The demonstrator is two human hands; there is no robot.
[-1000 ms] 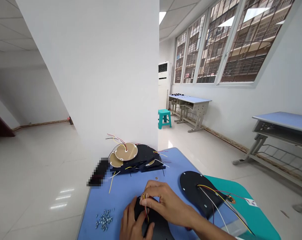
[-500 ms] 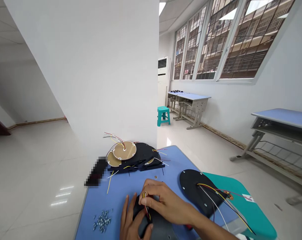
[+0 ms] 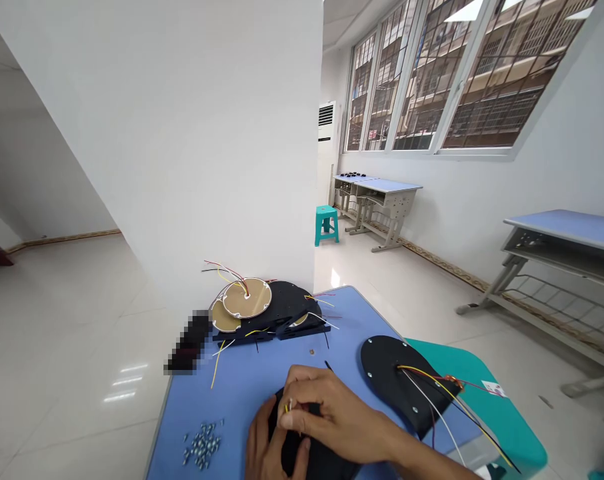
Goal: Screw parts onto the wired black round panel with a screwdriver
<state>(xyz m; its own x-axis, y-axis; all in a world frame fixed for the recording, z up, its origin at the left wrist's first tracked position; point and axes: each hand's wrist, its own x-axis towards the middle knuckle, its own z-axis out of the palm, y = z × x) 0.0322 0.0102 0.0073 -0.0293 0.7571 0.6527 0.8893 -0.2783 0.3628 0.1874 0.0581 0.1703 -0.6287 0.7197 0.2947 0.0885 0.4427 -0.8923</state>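
Observation:
My right hand [image 3: 327, 413] is closed in a pinch on a bundle of thin wires [image 3: 287, 407]; yellow and white ends poke out by the thumb. Beneath it lies a black plastic cover [image 3: 327, 463], partly hidden by both hands. My left hand [image 3: 269, 447] grips the cover's left side, its thumb and fingers close to where the wires come out. A dark wire tip [image 3: 328, 365] shows beyond the right knuckles. To the right rests another black cover [image 3: 397, 373], screwed down, with yellow, white, red and black wires trailing from its hole.
Small silver screws [image 3: 202, 445] lie piled at the left of the blue desk [image 3: 282, 360]. Black covers and tan discs [image 3: 247, 298] with loose wires are stacked against the wall. A teal stool [image 3: 512, 413] stands at the desk's right edge. More desks [image 3: 572, 230] stand farther off.
The view has shifted slightly. My right hand still pinches the wires, and less of their length shows below the fingers. A dark wire tip now shows beyond the right knuckles.

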